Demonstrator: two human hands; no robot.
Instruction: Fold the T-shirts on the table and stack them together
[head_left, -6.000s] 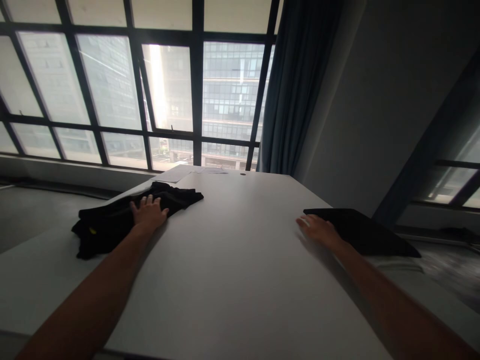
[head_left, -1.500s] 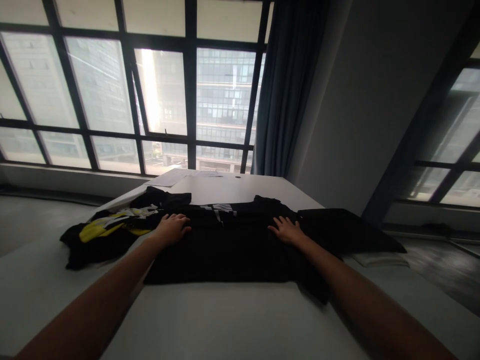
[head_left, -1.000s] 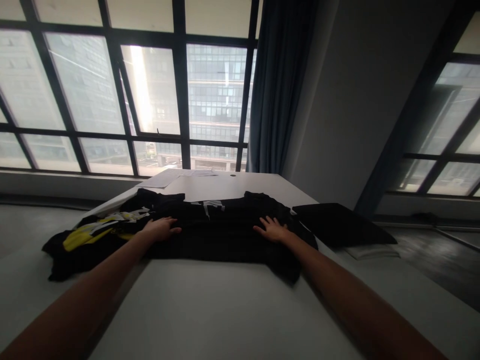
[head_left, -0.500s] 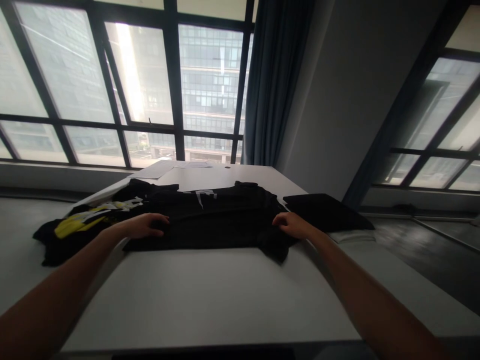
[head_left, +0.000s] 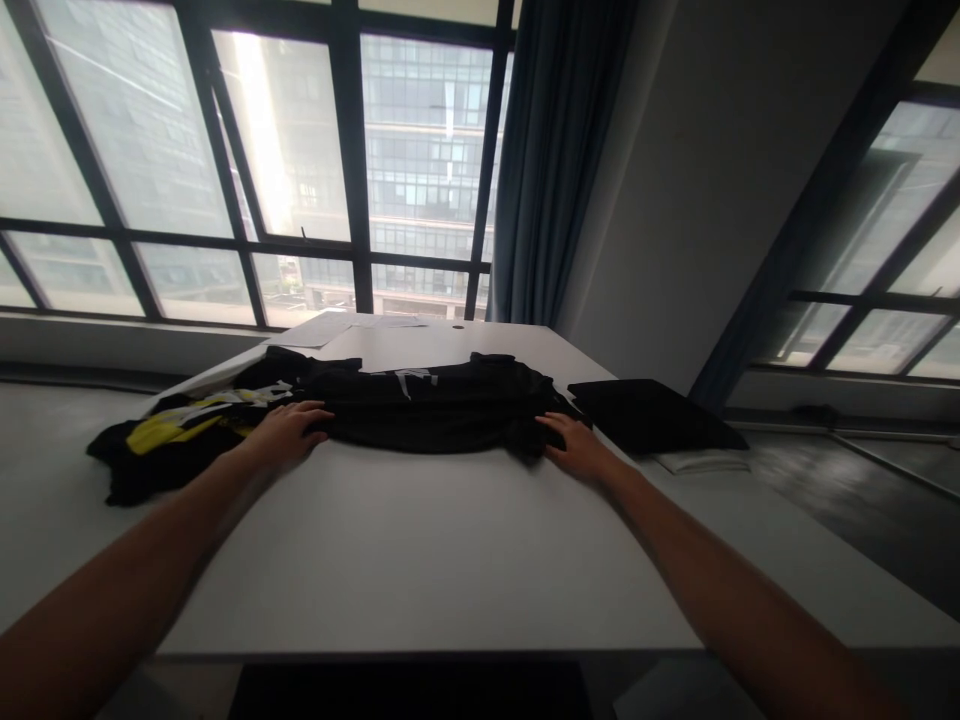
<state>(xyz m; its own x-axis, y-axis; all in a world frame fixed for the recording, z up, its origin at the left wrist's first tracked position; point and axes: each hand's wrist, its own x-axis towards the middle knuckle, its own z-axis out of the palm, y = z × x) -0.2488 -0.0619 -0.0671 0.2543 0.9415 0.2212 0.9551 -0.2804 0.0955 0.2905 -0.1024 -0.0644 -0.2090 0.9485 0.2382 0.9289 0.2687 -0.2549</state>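
Nearest, table edge: white table (head_left: 420,560), its front part bare, both forearms reaching across it.
Left hand: left hand (head_left: 289,428) lies palm down, fingers loosely together, fingertips touching the near left edge of the folded garment.
Right hand: right hand (head_left: 574,447) lies flat, fingers slightly spread, touching the garment's near right corner; nothing is pinched by either hand.
Garment: black T-shirt (head_left: 435,405) lies folded into a long band across the middle of the table, white print showing on top.
Handling: looks soft, light and limp; it would likely sag if lifted by one point, so the two near corners or the folded edge seem the best hold.
Left of it: black-and-yellow garment (head_left: 176,440), crumpled, just beside the left hand.
Right of it: dark flat board (head_left: 652,415), close to the T-shirt's right end.
Farther: papers (head_left: 337,327) at the far table edge, then window (head_left: 300,160) and curtain (head_left: 551,160).
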